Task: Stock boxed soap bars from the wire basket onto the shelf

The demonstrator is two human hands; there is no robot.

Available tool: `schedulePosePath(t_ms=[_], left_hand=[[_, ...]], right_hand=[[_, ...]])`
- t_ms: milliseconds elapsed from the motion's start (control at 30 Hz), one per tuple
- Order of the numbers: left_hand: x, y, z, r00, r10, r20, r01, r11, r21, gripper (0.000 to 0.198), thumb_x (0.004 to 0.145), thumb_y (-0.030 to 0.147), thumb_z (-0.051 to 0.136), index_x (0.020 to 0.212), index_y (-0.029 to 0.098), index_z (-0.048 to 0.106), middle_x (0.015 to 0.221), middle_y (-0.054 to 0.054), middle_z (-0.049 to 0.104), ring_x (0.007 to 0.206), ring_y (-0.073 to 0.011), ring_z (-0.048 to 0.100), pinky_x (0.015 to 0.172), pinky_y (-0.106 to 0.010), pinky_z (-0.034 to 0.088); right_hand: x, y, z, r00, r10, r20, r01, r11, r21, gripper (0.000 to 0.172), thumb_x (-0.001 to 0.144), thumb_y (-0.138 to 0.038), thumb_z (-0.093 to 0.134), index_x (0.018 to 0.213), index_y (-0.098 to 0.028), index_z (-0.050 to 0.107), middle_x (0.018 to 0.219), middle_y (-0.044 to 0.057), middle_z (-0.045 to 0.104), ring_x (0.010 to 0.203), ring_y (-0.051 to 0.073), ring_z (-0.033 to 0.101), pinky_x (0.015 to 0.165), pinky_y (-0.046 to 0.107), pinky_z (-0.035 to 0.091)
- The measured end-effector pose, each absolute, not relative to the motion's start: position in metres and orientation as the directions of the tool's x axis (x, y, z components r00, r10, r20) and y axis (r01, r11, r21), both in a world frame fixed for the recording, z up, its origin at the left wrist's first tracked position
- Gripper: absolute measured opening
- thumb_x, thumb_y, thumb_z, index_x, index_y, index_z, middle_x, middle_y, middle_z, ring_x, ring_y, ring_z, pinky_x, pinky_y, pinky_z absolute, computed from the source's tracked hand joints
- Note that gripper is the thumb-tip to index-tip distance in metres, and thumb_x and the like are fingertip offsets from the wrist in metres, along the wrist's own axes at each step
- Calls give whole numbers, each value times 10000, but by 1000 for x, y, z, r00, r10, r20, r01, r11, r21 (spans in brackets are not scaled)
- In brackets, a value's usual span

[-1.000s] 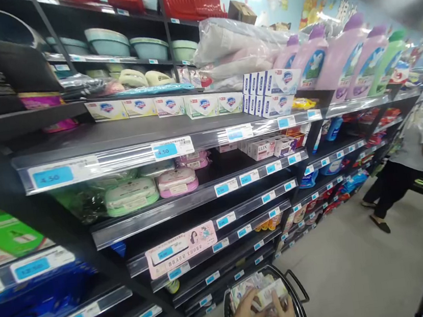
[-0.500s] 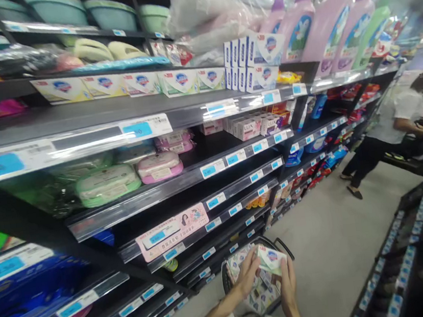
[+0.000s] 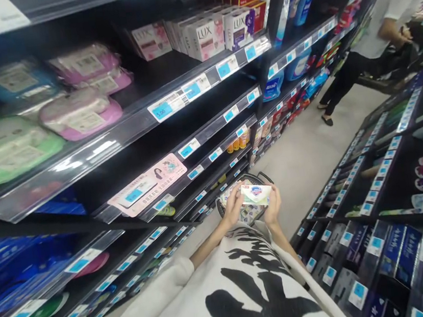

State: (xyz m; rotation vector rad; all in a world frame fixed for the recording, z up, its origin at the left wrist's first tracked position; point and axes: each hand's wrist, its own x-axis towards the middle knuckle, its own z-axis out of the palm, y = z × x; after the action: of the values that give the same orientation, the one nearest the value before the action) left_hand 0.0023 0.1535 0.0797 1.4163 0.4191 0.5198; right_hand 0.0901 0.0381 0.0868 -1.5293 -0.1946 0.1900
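I hold a small white and green soap box (image 3: 256,194) with a blue logo between both hands, low in the aisle. My left hand (image 3: 234,209) grips its left end with curled fingers. My right hand (image 3: 272,208) grips its right end. Just beyond them stands a black wire basket (image 3: 260,176) with several packets inside. My white shirt with black print fills the bottom of the view.
Dark shelves run along the left with soap boxes (image 3: 204,35), pink (image 3: 81,115) and green (image 3: 6,150) plastic cases and blue price tags. A lower shelf unit (image 3: 391,208) lines the right. Another person (image 3: 370,41) stands further down the grey-floored aisle.
The view has tilted downwards, so the upper shelves left the frame. Both hands have lifted the soap box out of the basket and closer to my body.
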Motion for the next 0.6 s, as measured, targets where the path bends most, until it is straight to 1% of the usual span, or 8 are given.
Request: schedulePosePath(t_ms=[67, 167, 200, 300, 367, 467, 533, 600], left_hand=[[1, 153, 80, 820, 572, 30, -81, 65, 995, 812, 944, 757, 556, 1481, 148, 565, 862, -47, 680, 702, -176, 574, 636, -284, 490], [1, 152, 82, 826, 562, 41, -100, 75, 992, 808, 944, 749, 574, 1476, 140, 557, 814, -26, 646, 669, -154, 543, 597, -261, 466], [2, 152, 82, 829, 558, 42, -107, 84, 991, 795, 946, 739, 584, 1471, 142, 556, 810, -21, 640, 670, -152, 544, 596, -257, 466], [3, 152, 82, 836, 547, 38, -116, 110, 987, 753, 947, 711, 615, 1452, 156, 557, 795, -10, 626, 662, -148, 541, 587, -251, 467], [2, 152, 80, 842, 538, 33, -119, 126, 985, 744, 946, 704, 625, 1449, 160, 549, 793, -9, 626, 654, -147, 533, 581, -250, 457], [0, 151, 77, 847, 531, 30, -120, 136, 983, 732, 951, 698, 624, 1446, 165, 542, 827, -22, 651, 649, -145, 526, 580, -252, 430], [-2, 151, 75, 849, 528, 33, -123, 136, 983, 722, 951, 693, 629, 1441, 170, 542, 853, -32, 666, 661, -152, 537, 584, -258, 424], [-3, 151, 74, 852, 521, 45, -133, 132, 982, 711, 956, 678, 632, 1442, 169, 536, 822, -20, 651, 669, -159, 547, 600, -266, 433]], right_hand=[[88, 37, 86, 965, 262, -24, -36, 41, -998, 488, 956, -624, 462, 1145, -218, 656, 955, 49, 687, 731, 188, 608, 669, 312, 497], [88, 36, 87, 962, 271, -41, -60, 62, -996, 504, 959, -645, 468, 1143, -214, 655, 826, 7, 636, 581, 144, 494, 551, 273, 407], [88, 35, 87, 963, 265, -36, -55, 66, -996, 509, 958, -651, 472, 1135, -211, 658, 822, 4, 631, 576, 138, 482, 542, 266, 393], [88, 35, 88, 970, 243, -20, -40, 77, -996, 524, 961, -663, 479, 1123, -200, 663, 877, 18, 644, 616, 131, 504, 545, 251, 394], [87, 35, 89, 970, 242, -31, -54, 92, -994, 529, 965, -664, 483, 1130, -194, 659, 884, 21, 649, 595, 120, 492, 518, 247, 379], [84, 35, 88, 966, 254, -55, -87, 118, -989, 525, 966, -663, 495, 1137, -192, 650, 830, 9, 638, 518, 103, 435, 468, 251, 336], [83, 35, 87, 965, 256, -53, -88, 125, -988, 525, 964, -668, 506, 1134, -193, 648, 801, 4, 626, 506, 103, 430, 463, 255, 336], [83, 34, 85, 964, 261, -55, -89, 122, -989, 534, 963, -680, 509, 1133, -193, 648, 769, -5, 609, 496, 104, 426, 457, 256, 336]])
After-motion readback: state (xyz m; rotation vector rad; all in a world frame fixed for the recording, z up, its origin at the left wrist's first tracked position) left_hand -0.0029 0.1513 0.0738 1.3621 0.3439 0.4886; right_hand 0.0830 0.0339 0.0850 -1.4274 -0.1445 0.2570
